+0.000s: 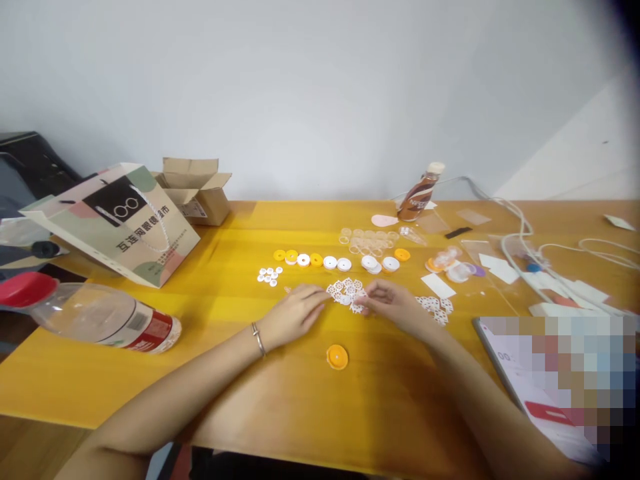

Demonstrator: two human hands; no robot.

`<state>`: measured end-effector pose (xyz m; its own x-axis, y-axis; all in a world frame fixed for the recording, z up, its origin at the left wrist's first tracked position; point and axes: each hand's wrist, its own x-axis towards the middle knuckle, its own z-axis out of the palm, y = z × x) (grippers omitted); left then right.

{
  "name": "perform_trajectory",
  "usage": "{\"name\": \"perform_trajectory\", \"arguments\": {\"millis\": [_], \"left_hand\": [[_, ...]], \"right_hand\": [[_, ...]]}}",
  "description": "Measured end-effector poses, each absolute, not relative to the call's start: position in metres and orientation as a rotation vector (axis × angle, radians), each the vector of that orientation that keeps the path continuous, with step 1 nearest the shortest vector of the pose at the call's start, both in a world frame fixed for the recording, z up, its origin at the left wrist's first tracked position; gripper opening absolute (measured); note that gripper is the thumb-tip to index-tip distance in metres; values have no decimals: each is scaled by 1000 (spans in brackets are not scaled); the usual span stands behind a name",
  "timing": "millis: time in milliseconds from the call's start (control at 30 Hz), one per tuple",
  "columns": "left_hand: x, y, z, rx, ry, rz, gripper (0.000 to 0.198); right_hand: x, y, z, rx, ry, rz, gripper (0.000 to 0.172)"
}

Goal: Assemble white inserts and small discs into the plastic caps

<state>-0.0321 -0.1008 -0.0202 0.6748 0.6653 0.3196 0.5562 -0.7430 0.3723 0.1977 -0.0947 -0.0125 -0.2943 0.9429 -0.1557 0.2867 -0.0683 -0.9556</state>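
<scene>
A small pile of white openwork discs lies on the table between my hands. My left hand has its fingers stretched out, their tips at the left edge of the pile. From the other side my right hand pinches a white openwork disc at the right edge, partly hidden by the fingers. Nearer to me lies a single orange round cap. Just beyond the pile runs a row of white round caps and yellow ones. More white openwork discs lie beside my right wrist.
Small white discs and clear rings lie farther back. A paper bag, a cardboard box and a red-capped jar stand or lie left. Rightward are a brown bottle, cables and a tablet-like screen.
</scene>
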Motion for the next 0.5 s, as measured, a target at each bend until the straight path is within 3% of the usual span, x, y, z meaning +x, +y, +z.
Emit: {"name": "perform_trajectory", "arguments": {"millis": [100, 500], "left_hand": [[-31, -80, -26, 2731, 914, 641, 32], [-33, -64, -48, 2726, 994, 615, 22]], "right_hand": [[166, -106, -30, -1185, -1398, 1614, 29], [140, -120, -46, -1059, -1106, 1700, 28]]}}
